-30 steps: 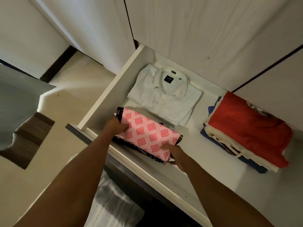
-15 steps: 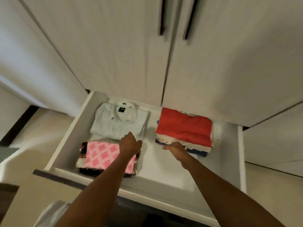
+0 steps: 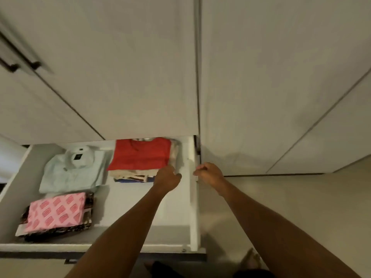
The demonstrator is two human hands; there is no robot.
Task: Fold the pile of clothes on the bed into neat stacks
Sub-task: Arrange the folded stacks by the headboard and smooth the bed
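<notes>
An open white drawer [image 3: 193,197] holds folded clothes. At its back right is a stack topped by a red shirt [image 3: 140,153], with beige and blue pieces under it. A pale folded collared shirt [image 3: 70,173] lies at the back left. In front of that shirt, a pink patterned garment [image 3: 56,211] rests on a dark patterned one. My left hand [image 3: 167,177] is at the red-topped stack's front right corner, fingers curled onto its edge. My right hand [image 3: 208,173] hovers just outside the drawer's right wall, loosely curled and holding nothing.
Pale wardrobe doors [image 3: 120,77] rise directly above the drawer, with dark handles [image 3: 12,67] at the upper left. Beige floor [image 3: 291,197] spreads to the right of the drawer. The drawer's dark front edge [image 3: 100,255] runs along the bottom.
Both hands left the pink garment and moved right. The left hand went from the pink garment to the red stack's corner; the right passed the stack's front to outside the drawer wall. The view swung right.
</notes>
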